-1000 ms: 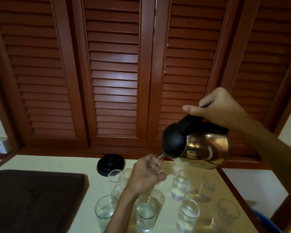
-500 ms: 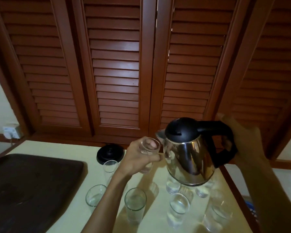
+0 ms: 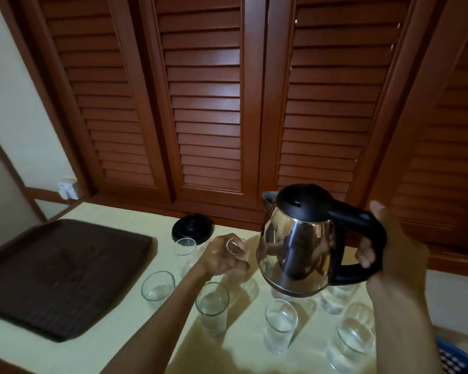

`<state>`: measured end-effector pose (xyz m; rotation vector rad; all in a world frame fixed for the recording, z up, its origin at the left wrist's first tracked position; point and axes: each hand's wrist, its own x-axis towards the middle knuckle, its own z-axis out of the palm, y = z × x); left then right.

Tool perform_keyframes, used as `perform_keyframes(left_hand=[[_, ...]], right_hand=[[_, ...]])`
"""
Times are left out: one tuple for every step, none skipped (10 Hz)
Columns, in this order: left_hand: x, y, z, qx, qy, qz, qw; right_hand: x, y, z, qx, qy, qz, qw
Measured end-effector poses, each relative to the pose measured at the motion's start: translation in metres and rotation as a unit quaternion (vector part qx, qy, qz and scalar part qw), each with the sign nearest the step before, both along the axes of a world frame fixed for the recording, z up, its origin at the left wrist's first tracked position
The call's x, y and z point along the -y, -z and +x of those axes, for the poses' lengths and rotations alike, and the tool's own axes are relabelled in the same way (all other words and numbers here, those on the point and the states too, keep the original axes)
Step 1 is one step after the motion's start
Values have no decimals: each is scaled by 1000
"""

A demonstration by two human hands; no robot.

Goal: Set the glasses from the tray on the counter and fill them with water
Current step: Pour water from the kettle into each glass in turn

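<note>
My right hand [image 3: 389, 255] grips the black handle of a steel kettle [image 3: 295, 247], held upright above the glasses at the counter's right. My left hand [image 3: 222, 257] holds a small clear glass [image 3: 235, 245] low over the counter [image 3: 119, 344], just left of the kettle. Several glasses with water stand on the counter: one [image 3: 212, 307] below my left wrist, one [image 3: 280, 323] under the kettle, one [image 3: 350, 344] at the right. A tall glass [image 3: 184, 252] stands behind, a tilted-looking glass [image 3: 157, 286] at the left. The dark tray [image 3: 52, 276] lies bare at the left.
The kettle's black base [image 3: 192, 229] sits at the back of the counter against brown louvred doors [image 3: 206, 103]. A wall socket [image 3: 68, 188] is at the back left. A blue basket [image 3: 454, 357] shows at the bottom right, past the counter's edge.
The kettle went from tipped and pouring into the held glass to upright. My left hand has lowered the glass towards the counter. The camera has tilted down and right.
</note>
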<state>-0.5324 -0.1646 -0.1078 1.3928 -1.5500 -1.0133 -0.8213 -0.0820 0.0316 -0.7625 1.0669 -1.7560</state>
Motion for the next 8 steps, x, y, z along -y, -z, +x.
perform_keyframes(left_hand=[[-2, 3, 3, 7, -3, 39, 999], [1, 7, 4, 61, 2, 74, 995], [3, 17, 10, 54, 23, 25, 998], [3, 20, 9, 26, 1, 19, 999], [-1, 19, 9, 26, 6, 37, 999], [-1, 11, 7, 63, 23, 55, 996], [-3, 0, 9, 93, 60, 76, 991], [-4, 0, 26, 149, 74, 12, 986]], right_hand=[[3, 3, -1, 11, -9, 7, 1000], [5, 7, -2, 14, -25, 26, 999], [8, 10, -2, 12, -27, 35, 999], [10, 11, 2, -1, -33, 34, 999], [11, 13, 9, -8, -39, 36, 999], [10, 15, 15, -8, -38, 42, 998], [6, 13, 23, -25, -47, 33, 998], [2, 10, 36, -11, -37, 33, 999]])
